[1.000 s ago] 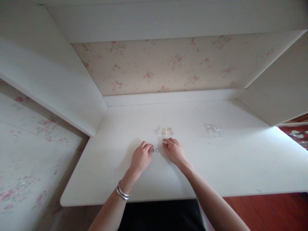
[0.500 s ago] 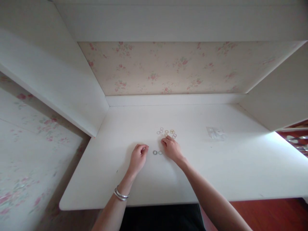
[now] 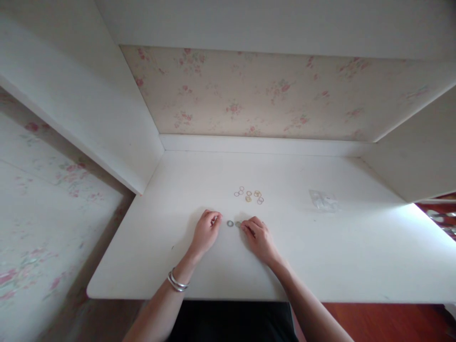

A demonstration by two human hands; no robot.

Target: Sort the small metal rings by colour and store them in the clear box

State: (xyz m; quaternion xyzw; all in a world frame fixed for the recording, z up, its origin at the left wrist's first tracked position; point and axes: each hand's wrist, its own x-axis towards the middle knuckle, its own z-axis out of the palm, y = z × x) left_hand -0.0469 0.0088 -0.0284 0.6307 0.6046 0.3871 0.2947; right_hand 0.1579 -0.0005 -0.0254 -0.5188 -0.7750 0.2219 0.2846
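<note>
My left hand [image 3: 207, 228] rests on the white desk [image 3: 135, 266] with its fingers curled in. Whether anything is between its fingertips I cannot make out. Just right of it lies a small grey ring [image 3: 230, 223]. My right hand [image 3: 257, 233] is closed in a pinch, its thumb and fingertips on a greenish ring [image 3: 238, 224] beside the grey one. Beyond the hands several thin rings are spread out: silvery ones [image 3: 236, 194] to the left, gold ones [image 3: 248, 199] in the middle and another overlapping group [image 3: 261, 201] to the right.
A clear plastic bag [image 3: 324, 201] lies on the right part of the desk. White side panels [image 3: 117, 123] and a low back ledge [image 3: 249, 144] enclose the desk, with flowered wallpaper [image 3: 231, 90] behind.
My right hand has drawn back from the gold rings toward me, down to the ring beside the grey one. My left hand has hardly moved. The view has shifted slightly.
</note>
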